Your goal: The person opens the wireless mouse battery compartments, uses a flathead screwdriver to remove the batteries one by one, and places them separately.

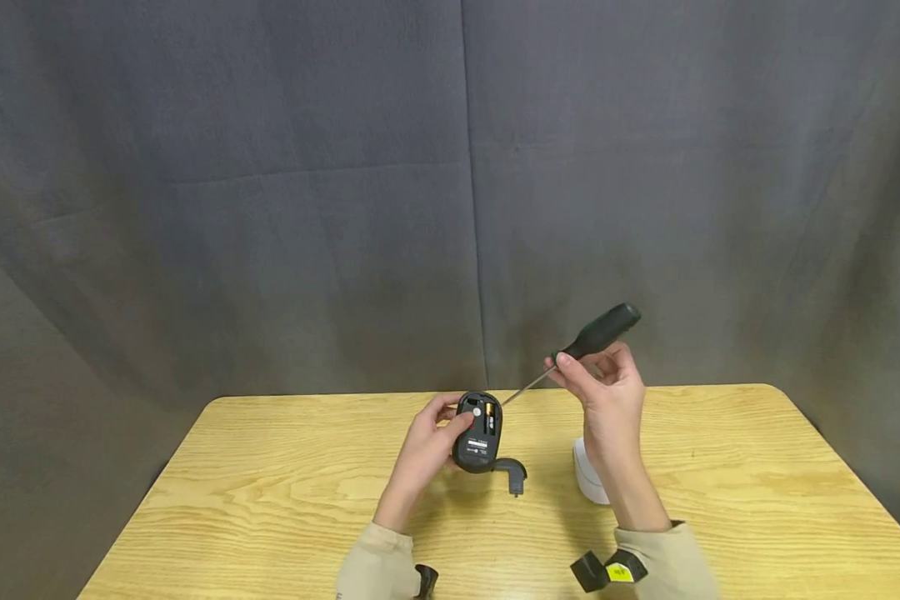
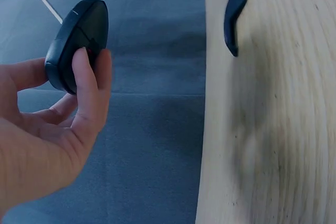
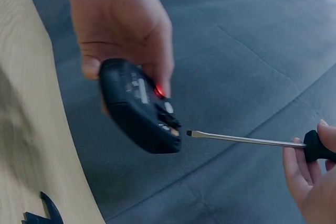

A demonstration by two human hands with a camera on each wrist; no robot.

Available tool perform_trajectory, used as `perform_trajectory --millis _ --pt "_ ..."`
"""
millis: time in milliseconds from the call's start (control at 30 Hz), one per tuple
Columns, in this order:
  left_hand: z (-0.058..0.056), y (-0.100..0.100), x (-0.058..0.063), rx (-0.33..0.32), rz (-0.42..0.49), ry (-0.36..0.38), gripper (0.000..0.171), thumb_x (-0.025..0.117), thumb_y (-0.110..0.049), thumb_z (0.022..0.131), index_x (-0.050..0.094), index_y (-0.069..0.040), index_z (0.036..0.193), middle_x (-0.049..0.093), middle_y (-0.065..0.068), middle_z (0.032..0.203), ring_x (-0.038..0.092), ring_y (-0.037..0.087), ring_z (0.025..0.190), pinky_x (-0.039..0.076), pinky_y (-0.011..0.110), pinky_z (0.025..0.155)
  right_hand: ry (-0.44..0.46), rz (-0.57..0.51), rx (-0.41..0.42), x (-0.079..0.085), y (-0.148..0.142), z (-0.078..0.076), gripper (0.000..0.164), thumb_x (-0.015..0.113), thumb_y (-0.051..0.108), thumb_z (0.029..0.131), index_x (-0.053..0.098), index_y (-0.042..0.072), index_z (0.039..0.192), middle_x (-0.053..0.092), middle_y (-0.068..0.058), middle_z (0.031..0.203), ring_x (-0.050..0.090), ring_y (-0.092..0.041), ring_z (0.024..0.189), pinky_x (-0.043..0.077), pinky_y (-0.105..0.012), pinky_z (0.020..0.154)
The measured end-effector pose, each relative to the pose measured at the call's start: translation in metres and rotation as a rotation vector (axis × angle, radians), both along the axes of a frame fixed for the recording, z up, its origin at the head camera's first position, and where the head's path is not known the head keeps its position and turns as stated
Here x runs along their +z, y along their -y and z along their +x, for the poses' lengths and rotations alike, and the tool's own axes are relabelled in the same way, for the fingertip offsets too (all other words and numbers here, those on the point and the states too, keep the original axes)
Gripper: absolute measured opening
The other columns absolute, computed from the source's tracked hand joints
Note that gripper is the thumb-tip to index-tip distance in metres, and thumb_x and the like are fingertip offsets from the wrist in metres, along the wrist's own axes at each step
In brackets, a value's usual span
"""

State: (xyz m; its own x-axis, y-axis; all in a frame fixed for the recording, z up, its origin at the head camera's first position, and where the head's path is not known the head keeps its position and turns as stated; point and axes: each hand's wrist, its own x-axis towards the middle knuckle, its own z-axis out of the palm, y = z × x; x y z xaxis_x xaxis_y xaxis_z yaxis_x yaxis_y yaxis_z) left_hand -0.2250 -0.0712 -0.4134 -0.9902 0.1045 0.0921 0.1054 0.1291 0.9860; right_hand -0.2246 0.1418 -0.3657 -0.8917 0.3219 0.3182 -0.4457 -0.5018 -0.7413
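Left hand [image 1: 429,437] grips a mouse [image 1: 476,455] (apparently one battery [image 1: 489,418] inside); right hand [image 1: 613,404] holds a screwdriver [image 1: 588,337].

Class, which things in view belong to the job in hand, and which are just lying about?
Belong to the job:
Mouse, held in the left hand
Battery inside the mouse
Screwdriver, held in the right hand
Black cover on the table, probably the mouse's

Just lying about:
White object, partly hidden, apparently unused
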Motion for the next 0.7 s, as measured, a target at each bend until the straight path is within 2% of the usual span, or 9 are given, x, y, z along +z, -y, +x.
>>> perform_trajectory --millis 167,267,567,700 --pt "0.003 -0.005 0.005 0.006 0.011 -0.028 0.043 0.064 -0.015 0.098 0.059 0.005 0.136 0.063 0.020 0.114 0.066 0.018 0.081 0.060 0.038 0.056 -0.022 0.005 -0.048 -0.002 0.006 0.000 0.033 0.064 -0.022 0.089 0.056 0.005 0.105 0.067 -0.009 0.090 0.076 -0.023 0.079 0.061 -0.038 0.082" --pt "0.006 -0.007 0.006 0.007 0.030 -0.015 0.044 0.064 -0.016 0.098 0.058 0.004 0.137 0.063 0.019 0.114 0.067 0.018 0.079 0.061 0.039 0.055 -0.031 0.015 -0.070 -0.004 0.008 0.000 0.034 0.066 -0.021 0.089 0.056 0.006 0.107 0.068 -0.009 0.090 0.076 -0.023 0.080 0.061 -0.038 0.081" --pt "0.008 -0.009 0.004 0.036 0.034 -0.025 0.042 0.065 -0.013 0.097 0.058 0.005 0.135 0.063 0.022 0.113 0.067 0.015 0.070 0.057 0.033 0.049 -0.051 0.080 -0.102 -0.006 0.012 0.005 0.036 0.070 -0.019 0.087 0.057 0.007 0.108 0.069 -0.009 0.093 0.076 -0.022 0.081 0.061 -0.039 0.081" --pt "0.009 -0.011 0.002 0.033 0.039 -0.029 0.041 0.065 -0.011 0.097 0.057 0.006 0.134 0.062 0.022 0.112 0.068 0.016 0.071 0.059 0.037 0.051 -0.041 0.124 -0.125 -0.007 0.015 0.007 0.035 0.072 -0.016 0.088 0.057 0.008 0.108 0.069 -0.009 0.096 0.076 -0.021 0.083 0.060 -0.038 0.083"
